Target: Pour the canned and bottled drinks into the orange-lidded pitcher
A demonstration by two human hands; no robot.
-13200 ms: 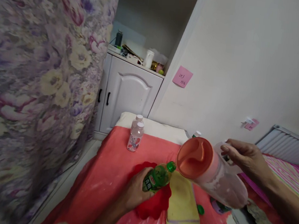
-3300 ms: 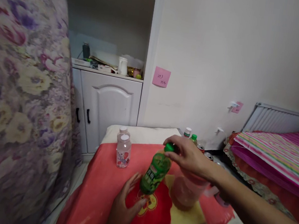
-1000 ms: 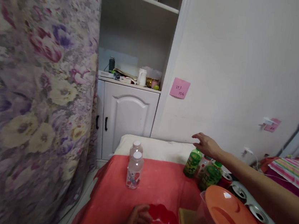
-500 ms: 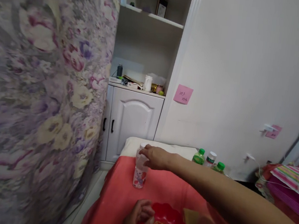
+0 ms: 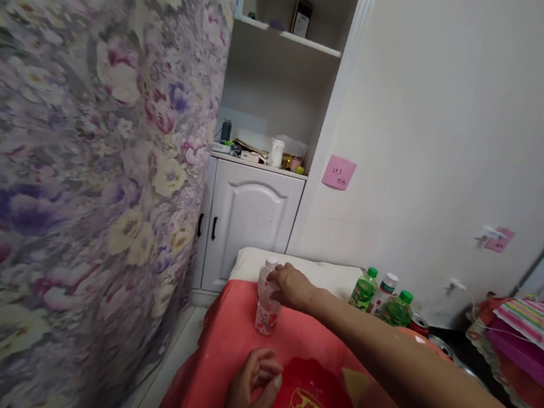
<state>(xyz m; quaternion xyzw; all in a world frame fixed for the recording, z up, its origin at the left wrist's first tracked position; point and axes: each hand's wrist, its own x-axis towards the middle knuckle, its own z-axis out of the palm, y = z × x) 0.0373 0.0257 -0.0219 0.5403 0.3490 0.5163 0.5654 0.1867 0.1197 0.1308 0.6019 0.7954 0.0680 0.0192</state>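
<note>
My right hand (image 5: 293,286) reaches across to the far left of the red-covered table. Its bent fingers are at the upper part of a clear bottle with pink and red print (image 5: 266,321), which stands upright on the cloth. A white cap (image 5: 272,263) shows just behind the fingertips; whether it belongs to a second bottle behind, I cannot tell. Nearer to me, my left hand (image 5: 252,392) hovers beside the rim of a red scalloped basin (image 5: 304,373). Its fingers are loosely curled, thumb apart, with nothing visible in them.
Green-capped bottles (image 5: 364,290) and a white-capped bottle (image 5: 384,294) stand at the right of the table, near cans (image 5: 418,324). A floral curtain (image 5: 108,179) hangs at the left. Behind the table are a white cabinet (image 5: 252,228) and a wall with a pink note (image 5: 339,172).
The view has shifted slightly, so more of the bottles and cans at the right shows. My right hand stays at the printed bottle, and my left hand stays by the basin.
</note>
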